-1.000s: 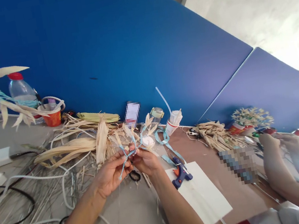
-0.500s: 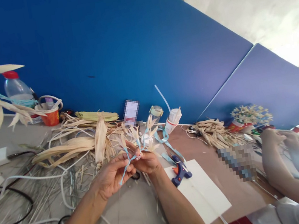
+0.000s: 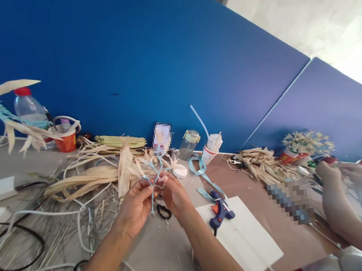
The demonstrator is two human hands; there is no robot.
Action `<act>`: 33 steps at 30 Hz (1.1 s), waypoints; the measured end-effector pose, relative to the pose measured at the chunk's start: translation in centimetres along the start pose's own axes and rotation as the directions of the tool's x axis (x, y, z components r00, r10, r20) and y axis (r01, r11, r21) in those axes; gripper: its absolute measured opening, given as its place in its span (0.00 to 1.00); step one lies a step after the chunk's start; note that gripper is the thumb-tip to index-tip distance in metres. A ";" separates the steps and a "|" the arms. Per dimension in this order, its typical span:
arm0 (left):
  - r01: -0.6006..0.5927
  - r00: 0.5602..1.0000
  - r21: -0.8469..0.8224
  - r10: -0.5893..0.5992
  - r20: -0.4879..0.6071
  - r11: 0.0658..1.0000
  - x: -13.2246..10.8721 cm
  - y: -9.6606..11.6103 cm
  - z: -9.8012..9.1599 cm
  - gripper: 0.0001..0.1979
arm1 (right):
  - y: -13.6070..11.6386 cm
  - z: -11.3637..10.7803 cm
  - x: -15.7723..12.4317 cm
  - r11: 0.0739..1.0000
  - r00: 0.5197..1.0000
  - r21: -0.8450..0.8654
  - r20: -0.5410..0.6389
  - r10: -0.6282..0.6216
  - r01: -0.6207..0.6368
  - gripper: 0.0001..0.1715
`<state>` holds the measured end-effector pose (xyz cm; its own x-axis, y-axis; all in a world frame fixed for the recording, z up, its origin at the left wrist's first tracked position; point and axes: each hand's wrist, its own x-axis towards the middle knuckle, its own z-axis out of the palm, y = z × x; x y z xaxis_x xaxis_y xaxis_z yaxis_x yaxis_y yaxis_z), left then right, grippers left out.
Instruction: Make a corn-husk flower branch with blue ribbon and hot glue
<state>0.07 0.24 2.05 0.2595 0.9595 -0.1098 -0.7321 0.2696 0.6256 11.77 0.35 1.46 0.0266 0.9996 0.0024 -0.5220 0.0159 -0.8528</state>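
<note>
Both hands meet over the middle of the table. My left hand (image 3: 136, 205) pinches the pale blue wrapped stem (image 3: 153, 187) of a small husk-leaf sprig, with a loose blue strand hanging down between the hands. My right hand (image 3: 174, 193) grips the same stem from the right, fingers closed. The sprig's tan leaves fan out above the fingers against a pile of dried corn husks (image 3: 103, 171). Black scissor handles (image 3: 163, 211) lie just below the hands.
A blue glue gun (image 3: 218, 211) lies on a white sheet (image 3: 251, 244). Blue ribbon (image 3: 201, 171), a jar (image 3: 187, 143), an orange cup (image 3: 64, 140) and a bottle (image 3: 29, 112) stand along the blue partition. Cables (image 3: 15, 246) cover the left. Another person's hands (image 3: 338, 174) work at right.
The sprig has turned and dropped lower between my hands; its leaves were spread wider above the fingers before. Both hands have kept their hold and shifted slightly left.
</note>
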 end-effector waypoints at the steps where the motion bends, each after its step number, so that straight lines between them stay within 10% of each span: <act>1: -0.028 0.999 0.022 0.028 -0.019 0.999 0.0 -0.1 0.0 0.08 | 0.1 0.2 -0.1 0.997 0.993 -0.068 -0.108 -0.049 0.042 0.16; 4: -0.075 0.995 0.141 0.084 -0.060 0.987 0.1 -0.5 -0.2 0.08 | 0.2 0.9 -0.3 0.946 0.950 -0.316 -0.264 -0.168 0.080 0.15; 13: -0.001 1.000 0.258 0.001 -0.003 0.966 0.0 -0.8 -0.3 0.08 | -1.2 0.7 0.0 0.871 0.955 -0.492 -0.254 -0.152 0.007 0.13; 33: 0.338 0.939 -0.137 -0.324 0.114 0.931 -0.2 -0.7 -1.0 0.06 | 0.2 -1.0 0.6 0.977 0.987 0.156 0.097 0.131 -0.145 0.10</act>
<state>-0.07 -0.06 0.84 0.5528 0.8045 -0.2174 -0.6803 0.5863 0.4397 12.53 0.90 0.75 -0.1248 0.9905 -0.0584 -0.6468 -0.1259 -0.7522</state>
